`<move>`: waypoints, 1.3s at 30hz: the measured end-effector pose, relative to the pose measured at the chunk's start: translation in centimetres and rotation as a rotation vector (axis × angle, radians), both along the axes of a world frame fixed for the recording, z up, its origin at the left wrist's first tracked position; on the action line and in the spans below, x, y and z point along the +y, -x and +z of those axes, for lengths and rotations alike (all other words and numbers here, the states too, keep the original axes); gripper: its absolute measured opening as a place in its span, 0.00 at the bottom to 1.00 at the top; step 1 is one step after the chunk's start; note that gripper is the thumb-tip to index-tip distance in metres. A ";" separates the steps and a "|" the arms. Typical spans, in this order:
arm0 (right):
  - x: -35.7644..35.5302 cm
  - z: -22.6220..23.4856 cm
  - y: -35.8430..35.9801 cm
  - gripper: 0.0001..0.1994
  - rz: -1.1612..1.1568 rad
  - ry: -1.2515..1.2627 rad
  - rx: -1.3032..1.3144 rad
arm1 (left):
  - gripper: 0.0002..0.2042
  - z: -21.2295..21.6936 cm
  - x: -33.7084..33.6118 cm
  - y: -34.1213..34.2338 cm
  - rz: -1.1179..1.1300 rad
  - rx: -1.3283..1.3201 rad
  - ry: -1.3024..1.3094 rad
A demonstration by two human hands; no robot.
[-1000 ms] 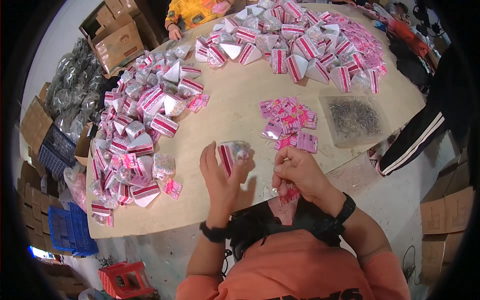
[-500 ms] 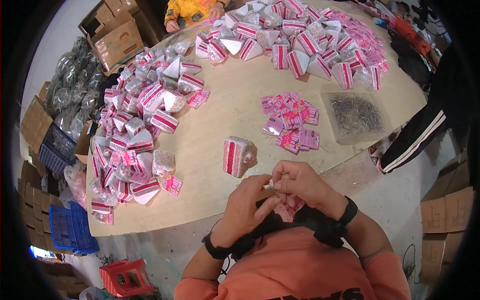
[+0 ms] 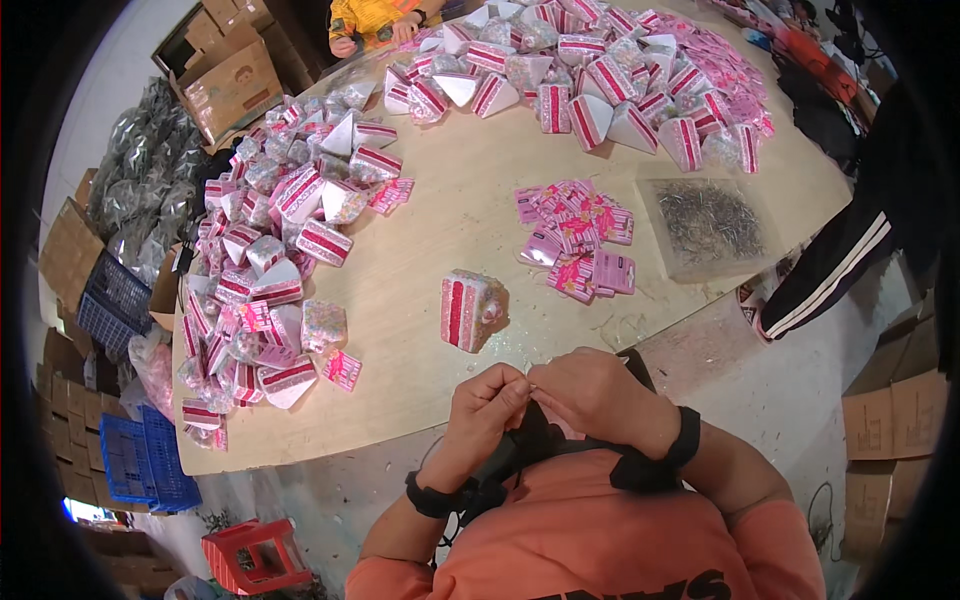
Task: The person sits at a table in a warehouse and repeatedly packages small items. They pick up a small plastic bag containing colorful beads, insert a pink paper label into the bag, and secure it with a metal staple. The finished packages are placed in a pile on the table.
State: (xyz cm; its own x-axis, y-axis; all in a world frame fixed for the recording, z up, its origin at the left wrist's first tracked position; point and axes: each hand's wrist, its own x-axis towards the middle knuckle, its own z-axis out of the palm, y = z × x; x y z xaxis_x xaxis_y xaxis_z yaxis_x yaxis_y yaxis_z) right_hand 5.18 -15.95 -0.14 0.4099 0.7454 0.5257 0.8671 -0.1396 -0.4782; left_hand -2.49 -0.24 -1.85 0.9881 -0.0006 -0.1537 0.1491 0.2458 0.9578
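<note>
My left hand (image 3: 485, 410) and my right hand (image 3: 598, 402) meet at the table's near edge, in front of my orange shirt. Thumbs and forefingers of both are pinched together fingertip to fingertip. A tiny pale bit shows between them, too small to name. Just beyond, a decorated toy cake slice (image 3: 464, 312), white and pink with a dark red stripe, rests alone on the table. Farther right lies a loose pile of pink printed cards (image 3: 578, 240). Beside it stands a shallow clear tray (image 3: 712, 270) full of small metal pins.
Cake slices in clear wrap (image 3: 325, 243) are heaped along the table's left side, more (image 3: 610, 80) at the far side. A person in yellow (image 3: 372, 20) sits across. Blue crates (image 3: 150, 455) and a red stool (image 3: 255, 555) stand left; cartons (image 3: 893, 415) are stacked right.
Both hands have shifted slightly left, their fingertips now pressed together more tightly. The pink card seen beneath my right hand is now hidden. Across the table, the other person's hands have moved.
</note>
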 end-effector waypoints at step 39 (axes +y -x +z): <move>3.8 6.7 0.3 0.03 -0.043 -0.202 0.361 | 0.28 3.1 1.6 -0.2 0.516 -0.206 0.088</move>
State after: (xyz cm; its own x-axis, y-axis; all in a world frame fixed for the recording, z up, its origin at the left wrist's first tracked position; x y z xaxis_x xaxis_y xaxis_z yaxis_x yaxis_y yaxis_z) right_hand 4.85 -12.19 6.53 0.6231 0.6200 0.4768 0.6342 -0.0437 -0.7719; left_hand -2.32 1.39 1.21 0.8733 0.4867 0.0216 -0.1999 0.3176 0.9269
